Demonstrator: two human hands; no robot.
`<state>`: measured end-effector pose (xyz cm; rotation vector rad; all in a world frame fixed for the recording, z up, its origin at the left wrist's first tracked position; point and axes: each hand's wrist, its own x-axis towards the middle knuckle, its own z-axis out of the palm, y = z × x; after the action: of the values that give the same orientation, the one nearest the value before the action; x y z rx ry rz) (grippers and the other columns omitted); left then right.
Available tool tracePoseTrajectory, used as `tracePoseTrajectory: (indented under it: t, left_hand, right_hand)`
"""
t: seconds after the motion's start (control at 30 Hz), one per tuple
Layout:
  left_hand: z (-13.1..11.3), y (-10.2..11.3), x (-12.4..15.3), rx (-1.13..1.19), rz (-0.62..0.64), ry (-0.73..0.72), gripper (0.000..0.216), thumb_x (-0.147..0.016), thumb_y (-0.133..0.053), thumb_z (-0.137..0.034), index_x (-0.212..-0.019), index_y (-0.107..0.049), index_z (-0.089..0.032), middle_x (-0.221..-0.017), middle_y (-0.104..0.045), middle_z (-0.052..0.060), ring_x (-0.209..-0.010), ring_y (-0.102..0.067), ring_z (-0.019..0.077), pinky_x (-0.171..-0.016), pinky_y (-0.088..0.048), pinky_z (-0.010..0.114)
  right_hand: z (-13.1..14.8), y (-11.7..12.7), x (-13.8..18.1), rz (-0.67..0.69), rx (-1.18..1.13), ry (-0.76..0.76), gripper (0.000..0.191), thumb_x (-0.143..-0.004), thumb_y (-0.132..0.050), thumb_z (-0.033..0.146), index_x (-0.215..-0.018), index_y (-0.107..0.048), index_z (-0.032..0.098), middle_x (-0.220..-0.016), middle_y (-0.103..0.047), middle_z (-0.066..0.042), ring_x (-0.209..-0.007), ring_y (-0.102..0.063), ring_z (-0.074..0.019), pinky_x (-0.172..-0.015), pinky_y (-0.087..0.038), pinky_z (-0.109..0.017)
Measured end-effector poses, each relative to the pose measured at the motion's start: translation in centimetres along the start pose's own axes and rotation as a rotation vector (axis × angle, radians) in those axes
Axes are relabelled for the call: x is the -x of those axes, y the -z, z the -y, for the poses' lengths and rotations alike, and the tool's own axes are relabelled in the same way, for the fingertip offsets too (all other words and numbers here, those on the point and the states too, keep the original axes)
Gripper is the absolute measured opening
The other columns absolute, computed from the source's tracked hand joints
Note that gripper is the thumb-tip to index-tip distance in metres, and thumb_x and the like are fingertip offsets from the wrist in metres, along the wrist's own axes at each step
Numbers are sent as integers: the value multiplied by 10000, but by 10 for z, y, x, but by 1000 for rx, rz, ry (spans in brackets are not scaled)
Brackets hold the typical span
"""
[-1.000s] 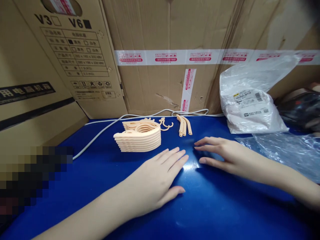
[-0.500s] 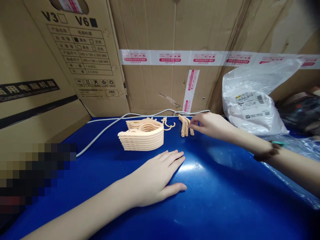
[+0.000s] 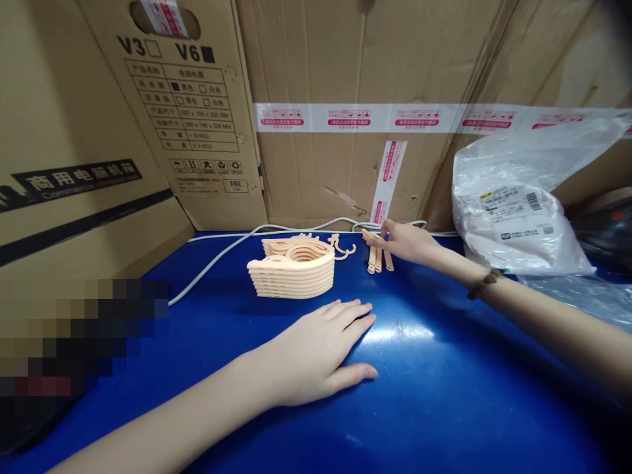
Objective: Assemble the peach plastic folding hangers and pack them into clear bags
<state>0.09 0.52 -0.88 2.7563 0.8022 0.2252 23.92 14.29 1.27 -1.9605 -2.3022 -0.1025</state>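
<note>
so, curved strips [image 3: 378, 258]: bunched on the blue desk [image 3: 444, 395], just right of the peach stack [image 3: 293, 271]; probably light, thin, springy plastic, a little slick; best pinched mid-length
right hand [image 3: 407, 242]: arm stretched forward; fingertips curled onto the strips' far ends; cannot tell if it grips them
left hand [image 3: 316, 349]: released; flat, palm down on the desk

cardboard box [image 3: 197, 118]: "V3", "V6" | side box [image 3: 74, 178]: "商用电脑机箱"
</note>
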Motion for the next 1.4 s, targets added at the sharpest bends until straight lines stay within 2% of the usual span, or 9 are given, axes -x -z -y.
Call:
tracePoseTrajectory:
  t: [0.27, 0.5, 0.7, 0.9, 0.97, 1.1, 1.17, 1.27, 1.4]
  left_hand:
    - [-1, 0, 0, 19, -9, 3, 613, -967, -459, -505, -1447, -415, -125, -1509, -419, 157, -1411, -363, 303, -1153, -315, 473]
    - [0, 0, -1, 20, -19, -4, 606, -964, -474, -492, -1438, -427, -118, -1510, -417, 160, -1413, -361, 300, -1165, -301, 457]
    - [-1, 0, 0, -1, 2, 0, 618, -969, -456, -497, -1440, -426, -98, -1517, -401, 171, -1415, -352, 312, -1162, -301, 467]
    - [-3, 2, 0, 45, 6, 11, 588, -965, -476, -479, -1430, -441, -121, -1514, -407, 169, -1425, -333, 317, -1166, -292, 482]
    - [-6, 0, -1, 155, -2, 64, 618, -951, -509, -471, -1465, -384, -151, -1532, -382, 156, -1436, -312, 310, -1170, -285, 492]
    - [-14, -6, -9, 595, -118, 247, 910, -905, -580, -454, -1552, 24, -238, -1593, -249, 150, -1421, -350, 287, -1121, -371, 498]
    - [-17, -9, -15, 764, -166, 260, 907, -916, -564, -400, -1541, 82, -278, -1609, -197, 139, -1392, -400, 279, -1075, -428, 476]
    - [-19, -7, -24, 878, -192, 201, 619, -963, -487, -348, -1515, -210, -291, -1565, -324, 92, -1310, -493, 244, -1062, -432, 427]
    - [-20, -4, -33, 1015, -162, 173, 358, -988, -460, -393, -1296, -536, -227, -1292, -611, 62, -1110, -604, 208, -945, -475, 350]
  right_hand:
    - [26, 10, -2, -24, 4, 340, 334, -954, -471, 436, -1087, -703, 236, -993, -724, -57, -892, -664, -220, -692, -415, -276]
    - [55, 2, -4, -49, 37, 602, 292, -910, -568, 377, -1009, -749, 169, -995, -694, -108, -916, -636, -234, -739, -403, -299]
    - [54, 2, 3, -108, -12, 661, 171, -832, -583, 215, -832, -727, 125, -881, -699, -114, -850, -625, -235, -779, -392, -334]
    - [24, 31, 37, -189, -193, 623, 122, -812, -577, 203, -809, -688, 152, -801, -668, -44, -745, -595, -162, -697, -426, -271]
    - [13, 38, 60, -96, -350, 641, 110, -815, -574, 214, -789, -671, 169, -794, -661, -28, -717, -591, -147, -671, -452, -256]
    - [4, 44, 112, 127, -503, 622, 64, -790, -595, 193, -769, -656, 195, -979, -630, -54, -890, -592, -180, -757, -491, -278]
    - [4, 46, 131, 305, -566, 603, 64, -791, -588, 170, -768, -639, 200, -965, -632, -35, -885, -596, -168, -773, -491, -266]
    - [5, 49, 146, 528, -658, 544, 55, -797, -583, 160, -785, -625, 195, -794, -637, 15, -728, -587, -127, -686, -481, -229]
    - [-2, 49, 147, 649, -735, 517, 61, -745, -626, 122, -770, -644, 175, -737, -643, 30, -667, -553, -104, -652, -455, -211]
